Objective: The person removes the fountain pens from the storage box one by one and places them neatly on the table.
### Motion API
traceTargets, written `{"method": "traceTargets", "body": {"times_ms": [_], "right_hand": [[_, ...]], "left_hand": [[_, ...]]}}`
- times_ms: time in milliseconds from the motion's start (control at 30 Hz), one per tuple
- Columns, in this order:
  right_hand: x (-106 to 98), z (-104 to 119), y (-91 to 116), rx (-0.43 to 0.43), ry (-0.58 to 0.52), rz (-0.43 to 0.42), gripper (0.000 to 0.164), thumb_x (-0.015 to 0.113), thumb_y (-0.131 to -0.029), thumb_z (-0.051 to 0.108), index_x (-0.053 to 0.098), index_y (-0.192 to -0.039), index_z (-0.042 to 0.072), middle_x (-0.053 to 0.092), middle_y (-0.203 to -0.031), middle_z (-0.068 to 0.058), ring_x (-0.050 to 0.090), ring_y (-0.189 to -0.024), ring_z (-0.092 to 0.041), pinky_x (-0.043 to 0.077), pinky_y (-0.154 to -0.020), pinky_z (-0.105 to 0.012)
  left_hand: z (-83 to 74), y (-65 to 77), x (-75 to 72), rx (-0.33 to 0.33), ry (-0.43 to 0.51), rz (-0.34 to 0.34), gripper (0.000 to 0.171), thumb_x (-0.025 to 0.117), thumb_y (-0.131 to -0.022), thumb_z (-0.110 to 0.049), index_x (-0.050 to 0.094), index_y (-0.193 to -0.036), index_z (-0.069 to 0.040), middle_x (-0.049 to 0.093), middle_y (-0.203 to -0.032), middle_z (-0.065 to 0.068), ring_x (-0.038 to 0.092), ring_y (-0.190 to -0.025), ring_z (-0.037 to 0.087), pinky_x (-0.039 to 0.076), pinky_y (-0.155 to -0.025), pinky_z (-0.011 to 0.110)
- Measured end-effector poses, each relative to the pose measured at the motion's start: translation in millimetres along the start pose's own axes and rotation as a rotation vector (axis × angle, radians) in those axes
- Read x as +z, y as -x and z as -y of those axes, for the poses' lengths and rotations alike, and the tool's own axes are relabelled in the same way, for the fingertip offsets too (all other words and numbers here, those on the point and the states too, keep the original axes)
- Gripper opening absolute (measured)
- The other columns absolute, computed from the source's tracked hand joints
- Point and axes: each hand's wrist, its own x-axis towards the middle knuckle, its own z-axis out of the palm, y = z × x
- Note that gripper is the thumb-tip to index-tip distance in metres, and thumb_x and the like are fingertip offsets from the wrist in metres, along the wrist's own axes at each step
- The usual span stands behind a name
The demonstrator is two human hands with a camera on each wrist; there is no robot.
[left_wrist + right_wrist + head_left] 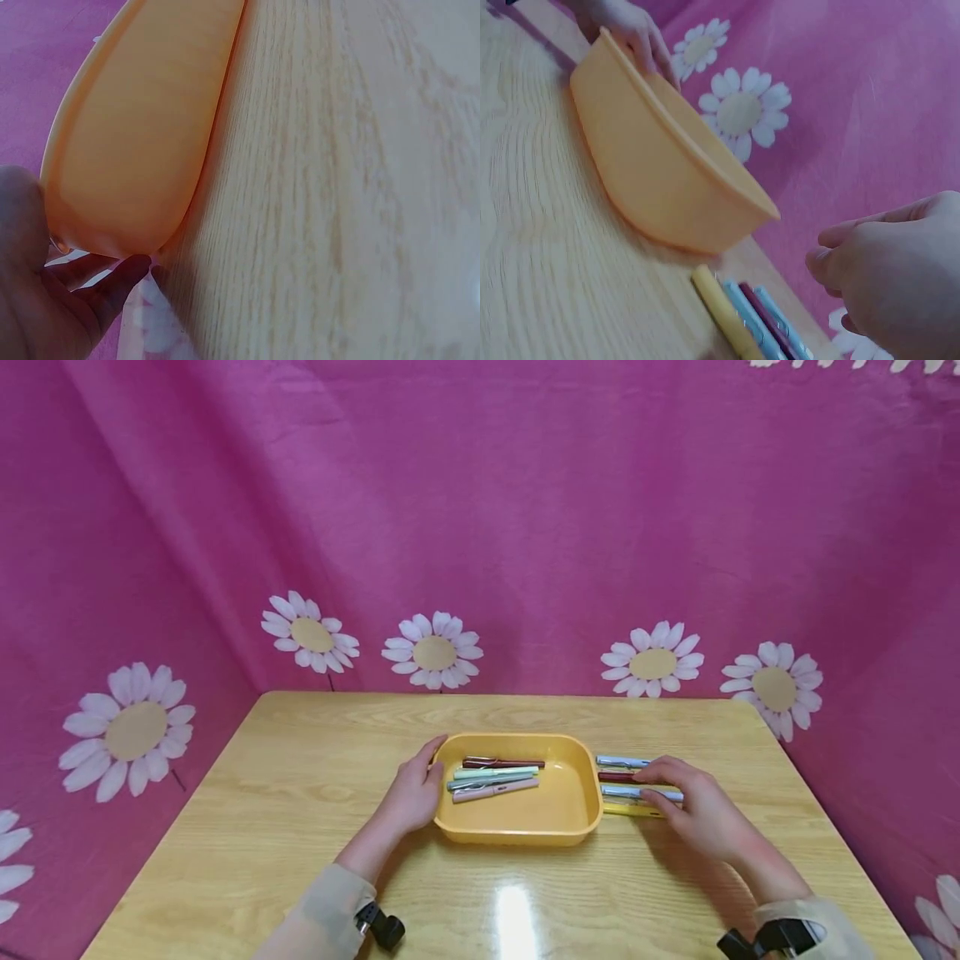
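Observation:
A yellow plastic tray [517, 837] stands on the wooden table. Several slim clip pens lie side by side inside it: a dark brown one [517, 764], a mint one [498, 771], a grey-green one [483, 783] and a pink one [495, 790]. My left hand [415, 789] holds the tray's left end at the rim. Beyond the right end, more pens lie in a row: two light blue [746, 315], a dark red [769, 319] and a yellow [724, 311]. Just above this row hovers my right hand [701, 810], thumb and forefinger apart over the nearer light blue pen.
The wooden table [300, 802] reaches back to a magenta cloth [480, 527] printed with white daisies. That cloth also hangs along both sides. A black camera [382, 927] is strapped to each wrist over pale sleeves. Light glares on the tabletop in front of the tray.

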Motion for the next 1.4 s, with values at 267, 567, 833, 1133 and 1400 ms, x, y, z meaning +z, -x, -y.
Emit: {"method": "traceTargets", "body": {"times_ms": [267,567,833,1133,1400], "right_hand": [[9.9,23.2,-21.6,-0.032,-0.059,0.043,0.03,0.077,-0.09,-0.011,0.076,-0.113,0.008,0.071,-0.11,0.002,0.07,-0.102,-0.018,0.054,-0.092,-0.02],[41.7,43.4,-54.9,-0.063,-0.143,0.119,0.025,0.075,-0.095,-0.005,0.074,-0.111,0.013,0.071,-0.109,0.0,0.067,-0.099,-0.026,0.06,-0.084,-0.048],[66.1,45.3,-76.6,-0.058,-0.2,0.179,0.025,0.077,-0.094,-0.004,0.075,-0.113,0.013,0.072,-0.11,0.004,0.068,-0.101,-0.025,0.058,-0.088,-0.051],[78.5,43.8,-86.2,-0.033,-0.264,0.232,0.021,0.075,-0.095,-0.003,0.076,-0.112,0.01,0.073,-0.111,0.002,0.068,-0.105,-0.026,0.057,-0.092,-0.052],[86.5,44.3,-95.6,-0.032,-0.262,0.305,0.019,0.074,-0.095,-0.005,0.076,-0.113,0.003,0.074,-0.112,-0.014,0.068,-0.106,-0.034,0.056,-0.094,-0.055]], "left_hand": [[0.9,3.2,-0.7,-0.005,0.008,0.005,0.049,0.045,-0.11,-0.007,0.046,-0.158,-0.006,0.063,-0.141,0.024,0.062,-0.126,0.033,0.046,-0.11,0.052],[-1.5,3.9,-2.4,-0.028,0.0,0.005,0.048,0.044,-0.111,-0.009,0.046,-0.159,-0.008,0.064,-0.14,0.023,0.063,-0.123,0.031,0.047,-0.108,0.052],[-1.4,2.7,-2.9,-0.012,0.008,0.016,0.049,0.044,-0.111,-0.008,0.045,-0.159,-0.006,0.063,-0.141,0.023,0.062,-0.125,0.032,0.046,-0.11,0.052],[-1.1,-1.0,0.1,-0.028,-0.023,0.033,0.049,0.043,-0.112,-0.011,0.045,-0.16,-0.008,0.063,-0.14,0.022,0.062,-0.122,0.03,0.045,-0.11,0.052],[-1.7,0.8,-2.3,-0.023,-0.032,0.022,0.049,0.043,-0.111,-0.009,0.045,-0.16,-0.007,0.064,-0.139,0.024,0.063,-0.12,0.031,0.047,-0.109,0.053]]}}
